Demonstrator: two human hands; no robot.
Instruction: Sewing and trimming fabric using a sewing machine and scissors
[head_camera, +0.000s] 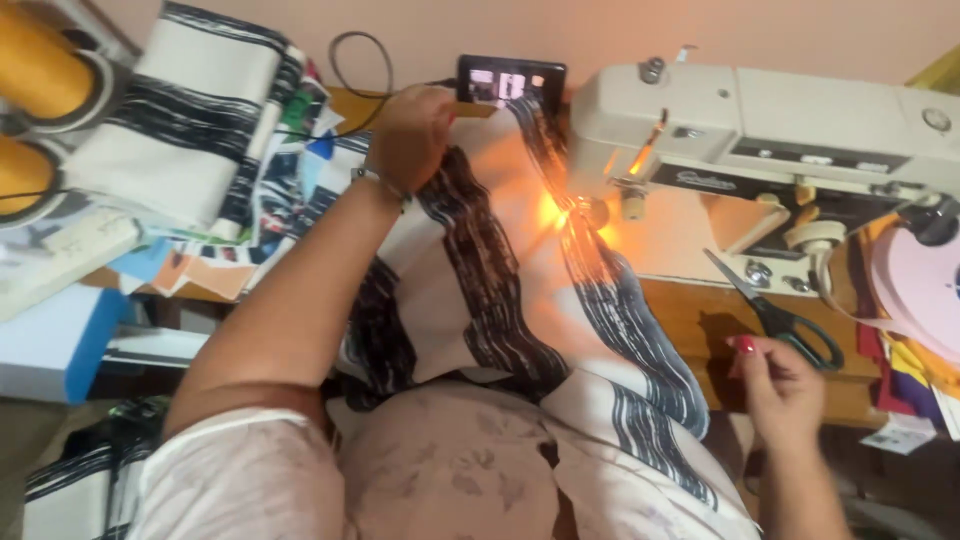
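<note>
Right now my left hand (408, 128) is stretched out over the far end of the black-and-white striped fabric (490, 290), fingers curled down and gripping it behind the needle of the cream sewing machine (760, 125). That cloth runs from the lit needle area back across the wooden table (690, 320) into my lap. My right hand (782, 385) hovers near the table's edge, fingers loosely bent and holding nothing, just beside the black-handled scissors (780, 310). A phone (511, 80) stands propped behind the fabric, near my left hand.
</note>
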